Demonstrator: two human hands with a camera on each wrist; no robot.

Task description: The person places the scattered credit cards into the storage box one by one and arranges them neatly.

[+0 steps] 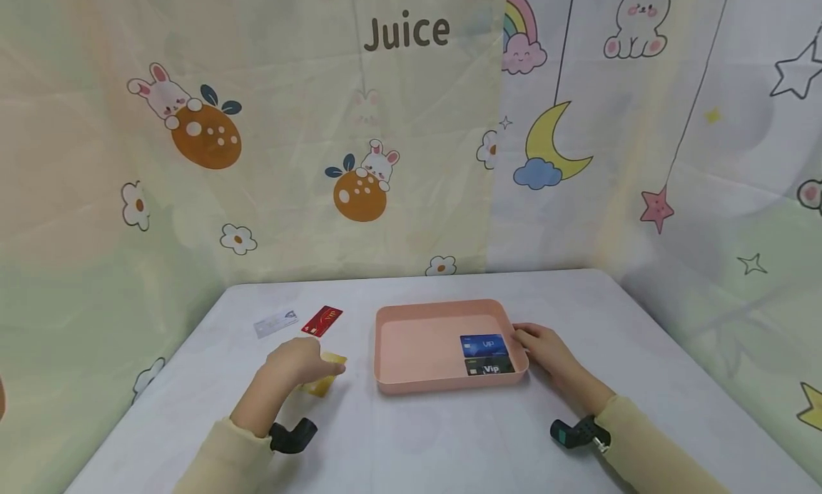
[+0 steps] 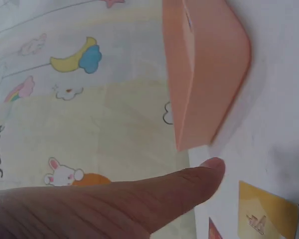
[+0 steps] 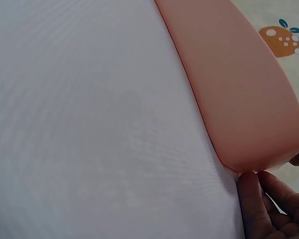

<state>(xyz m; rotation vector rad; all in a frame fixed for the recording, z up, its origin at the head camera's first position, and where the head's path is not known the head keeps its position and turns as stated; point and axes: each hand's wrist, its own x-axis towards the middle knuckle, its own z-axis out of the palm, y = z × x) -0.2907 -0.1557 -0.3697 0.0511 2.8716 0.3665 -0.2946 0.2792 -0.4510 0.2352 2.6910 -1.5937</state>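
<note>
My left hand (image 1: pixel 297 362) is over a gold card (image 1: pixel 319 387) on the table, its thumb stretched to the right. In the left wrist view the thumb (image 2: pixel 189 186) stands apart from the gold card (image 2: pixel 268 211); the other fingers are hidden. At the right end of a shallow pink tray (image 1: pixel 417 344), my right hand (image 1: pixel 546 344) holds the side wall. Its fingertips (image 3: pixel 249 186) are against the tray's lower outer corner in the right wrist view, with another digit up near the rim. Inside the tray lie a blue VIP card (image 1: pixel 481 345) and a black Vip card (image 1: pixel 484 366).
Beyond my left hand lie a red VIP card (image 1: pixel 322 320) and a pale silvery card (image 1: pixel 276 324). All stand on a white-covered table (image 1: pixel 437 444). Printed cloth (image 1: pixel 289 87) hangs behind and along the sides.
</note>
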